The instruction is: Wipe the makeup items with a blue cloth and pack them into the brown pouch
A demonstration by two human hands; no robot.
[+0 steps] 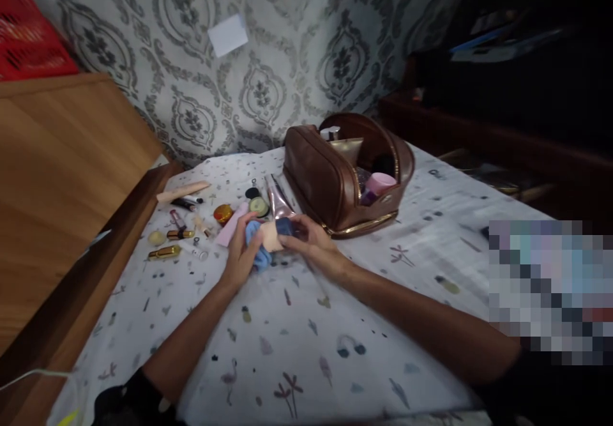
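Both hands meet over the middle of the bed-like surface. My left hand (238, 255) is closed on a bunched light-blue cloth (262, 258), which presses against one end of a small beige bottle (271, 237). My right hand (318, 247) grips the other end, at its dark blue cap (284, 226). Just beyond lie a shiny pink tube (279, 199), a pale pink flat item (233, 225) partly behind my left hand, a round green-topped jar (259, 206) and an amber jar (223, 213).
A brown leather cosmetic bag (320, 174) stands unzipped behind my right hand, with a pink-lidded container (380, 183) inside. Left lie several small cosmetics, including a gold tube (164, 253) and a beige tube (184, 191). A wooden panel (71, 190) borders the printed sheet (268, 349).
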